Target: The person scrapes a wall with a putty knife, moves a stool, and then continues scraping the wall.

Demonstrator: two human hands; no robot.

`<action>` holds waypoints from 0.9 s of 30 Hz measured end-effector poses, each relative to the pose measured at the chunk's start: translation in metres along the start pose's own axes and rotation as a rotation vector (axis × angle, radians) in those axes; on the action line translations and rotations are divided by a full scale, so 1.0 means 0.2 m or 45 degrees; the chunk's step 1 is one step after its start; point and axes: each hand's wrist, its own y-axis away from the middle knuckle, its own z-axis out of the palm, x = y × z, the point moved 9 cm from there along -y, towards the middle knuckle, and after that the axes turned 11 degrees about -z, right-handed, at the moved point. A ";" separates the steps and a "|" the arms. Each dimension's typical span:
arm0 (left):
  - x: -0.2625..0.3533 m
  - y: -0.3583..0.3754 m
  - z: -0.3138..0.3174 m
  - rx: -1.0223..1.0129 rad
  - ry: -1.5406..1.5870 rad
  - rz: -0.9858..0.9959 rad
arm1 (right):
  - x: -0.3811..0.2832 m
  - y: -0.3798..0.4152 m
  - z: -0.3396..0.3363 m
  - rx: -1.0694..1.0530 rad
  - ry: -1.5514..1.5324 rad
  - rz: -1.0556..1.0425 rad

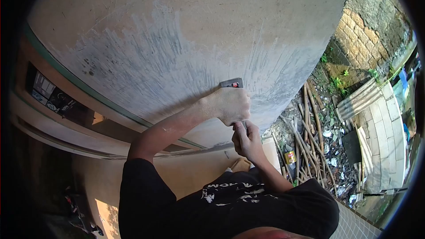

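Observation:
My left hand (232,105) is wrapped round the upper part of a scraper (229,83), just below its head. The scraper's dark, flat head with a small red mark sticks out above my knuckles and lies against the wall (208,57). Lower down, my right hand (248,140) is closed on the end of the handle, close under the left. The wall's surface is streaked white and grey with scrape marks around the tool. Most of the handle is hidden inside my hands, and dust coats my left hand.
At the left runs a door or window frame (84,82) with a dark sticker (53,95). Beyond the wall's right edge lie wooden poles (305,137), rubble, a yellow can (290,157) and a block wall (383,137). Tiles (354,225) show at the lower right.

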 end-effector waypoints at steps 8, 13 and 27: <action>-0.08 0.01 -0.10 -0.021 -0.101 -0.021 | -0.12 -0.06 0.02 0.003 -0.024 -0.024; -0.01 -0.01 0.00 -0.001 0.002 -0.039 | -0.05 0.00 -0.02 0.048 0.006 0.072; 0.00 -0.02 -0.32 0.429 0.024 -0.092 | -0.28 0.01 -0.16 0.027 0.276 -0.285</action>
